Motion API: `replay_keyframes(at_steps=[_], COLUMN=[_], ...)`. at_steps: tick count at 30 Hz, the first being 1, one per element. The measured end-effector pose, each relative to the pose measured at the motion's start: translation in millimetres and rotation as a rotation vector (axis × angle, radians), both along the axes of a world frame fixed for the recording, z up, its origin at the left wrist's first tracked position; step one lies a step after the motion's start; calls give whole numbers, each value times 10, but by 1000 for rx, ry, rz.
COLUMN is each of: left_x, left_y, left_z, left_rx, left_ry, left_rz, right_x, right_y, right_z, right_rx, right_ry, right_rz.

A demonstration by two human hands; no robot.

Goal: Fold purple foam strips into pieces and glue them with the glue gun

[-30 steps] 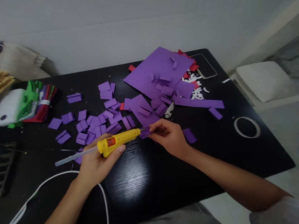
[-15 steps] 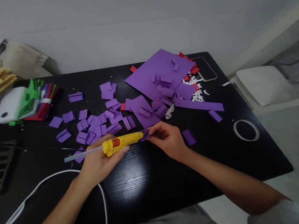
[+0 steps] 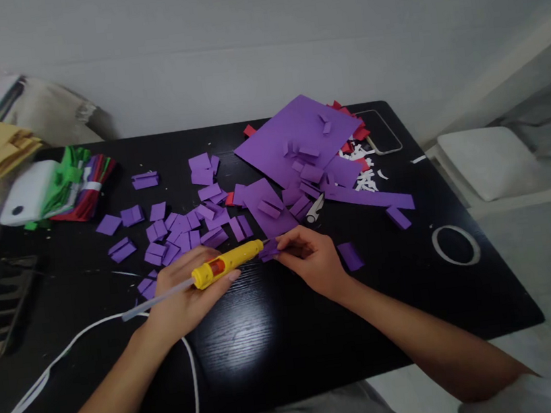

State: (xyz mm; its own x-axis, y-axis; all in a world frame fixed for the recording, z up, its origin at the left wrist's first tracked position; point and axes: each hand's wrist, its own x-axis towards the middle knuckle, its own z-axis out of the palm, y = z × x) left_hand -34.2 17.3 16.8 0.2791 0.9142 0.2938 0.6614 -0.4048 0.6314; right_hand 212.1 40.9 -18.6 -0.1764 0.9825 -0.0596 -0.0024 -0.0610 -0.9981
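My left hand (image 3: 183, 303) is wrapped round a yellow hot glue gun (image 3: 227, 262), with a long glue stick (image 3: 159, 299) poking out of its back end. The gun's tip points right, at a small folded purple paper piece (image 3: 269, 249). My right hand (image 3: 314, 258) pinches that piece between thumb and fingertips, just above the table. Whether the nozzle touches the paper I cannot tell. Beyond my hands lie many more folded purple pieces (image 3: 178, 227) and a large purple sheet (image 3: 291, 132). One loose purple piece (image 3: 350, 255) rests right of my right hand.
A white cord (image 3: 192, 368) loops past my left wrist. Scissors (image 3: 315, 209), white scraps (image 3: 365, 180), a phone (image 3: 380, 131) and a tape ring (image 3: 455, 243) are on the black table (image 3: 312, 355). Paper bundles (image 3: 72, 190) lie at the back left, a power strip (image 3: 1, 310) nearer.
The glue gun has tilted slightly, its back end lower, and its tip now shows a little above the purple piece. The whole view has shifted slightly.
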Motion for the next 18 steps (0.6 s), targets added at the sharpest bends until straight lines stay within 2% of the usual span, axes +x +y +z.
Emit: replay_keyframes(at_steps=[3,8,10,12,18], left_x=[-48,-126,-161,-197,-280], left_y=[2,45,78,111,185], left_z=[-2,-28,-36,-51,-176], left_rx=[21,-73,-21,-2,-81], left_ry=[-21,-44,34,154,332], left_rz=[71,287,299,217,177], right_x=[-3,-15,-21,-27,-42], right_y=[10,9,4,1,-16], right_z=[-5,48,74,88,92], right_rx=[3,-27,-62,-84,-107], right_ry=[26,75,98,127,118], right_rz=[-5,-10,-1,7,2])
